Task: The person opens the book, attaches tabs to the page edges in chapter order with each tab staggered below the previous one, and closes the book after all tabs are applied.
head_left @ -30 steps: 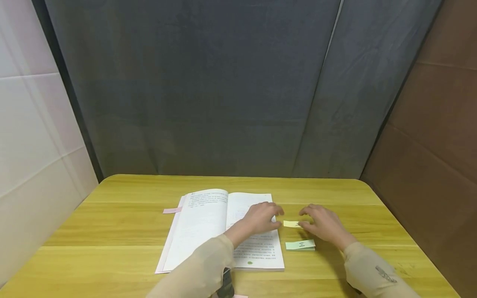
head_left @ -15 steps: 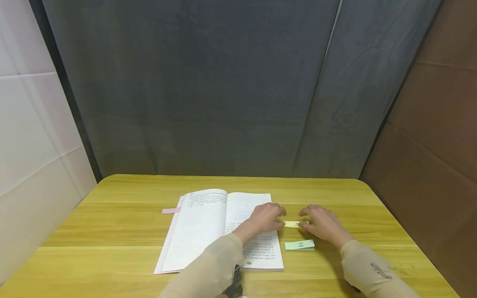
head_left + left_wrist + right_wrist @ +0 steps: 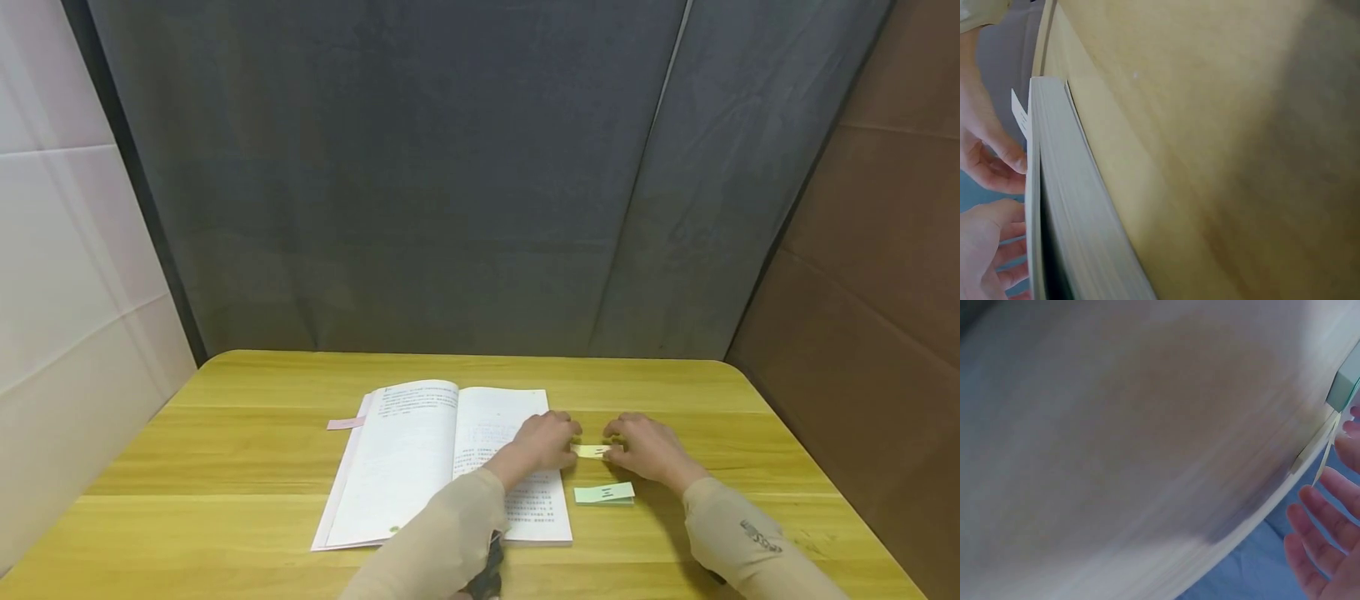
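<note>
One yellow slip, ends hidden, is pinched by the half-curled right hand; left hand bent, grip unclear; one green pad, one book alongside.

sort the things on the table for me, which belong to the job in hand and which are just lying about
Likely part of the job:
yellow slip, between the left hand and right hand
open book, which the left hand reaches across

Apparently just lying about:
green paper, in neither hand
pink tab, jutting past the book's left edge
</note>
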Demonstrator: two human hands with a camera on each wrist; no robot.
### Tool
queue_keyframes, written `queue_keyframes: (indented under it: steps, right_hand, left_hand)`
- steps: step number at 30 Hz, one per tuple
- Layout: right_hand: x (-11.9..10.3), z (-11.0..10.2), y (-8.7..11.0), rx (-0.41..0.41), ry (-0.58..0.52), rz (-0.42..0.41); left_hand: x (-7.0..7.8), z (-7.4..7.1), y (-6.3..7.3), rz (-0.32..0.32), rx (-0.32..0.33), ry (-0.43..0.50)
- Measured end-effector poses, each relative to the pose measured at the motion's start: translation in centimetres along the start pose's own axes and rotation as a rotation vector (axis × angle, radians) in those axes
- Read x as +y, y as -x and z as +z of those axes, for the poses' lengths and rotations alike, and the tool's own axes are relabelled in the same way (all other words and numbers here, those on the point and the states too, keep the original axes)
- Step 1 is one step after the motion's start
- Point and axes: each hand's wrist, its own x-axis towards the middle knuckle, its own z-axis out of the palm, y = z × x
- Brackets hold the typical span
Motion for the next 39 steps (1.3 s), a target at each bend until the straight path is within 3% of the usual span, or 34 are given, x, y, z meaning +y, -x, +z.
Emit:
queue_keyframes:
  steps: [7, 17, 25, 39]
  right_hand:
    - [0.0, 0.1, -0.1, -0.026, 0.003, 0.007]
    - [-0.2, 0.3, -0.2, -0.058, 0.005, 0.016]
    - [-0.3, 0.5, -0.2, -0.070, 0.015, 0.008]
    - [-0.5, 0.3, 0.0, -0.069, -0.001, 0.011]
  left_hand:
    - [0.4, 0.3, -0.3, -0.036, -0.035, -0.084]
    - [0.3, 0.8, -0.5, -0.074, -0.045, -0.121]
    - [0.2, 1.1, -0.6, -0.055, -0.022, -0.114]
    - [0.2, 1.1, -0.2, 0.032, 0.045, -0.209]
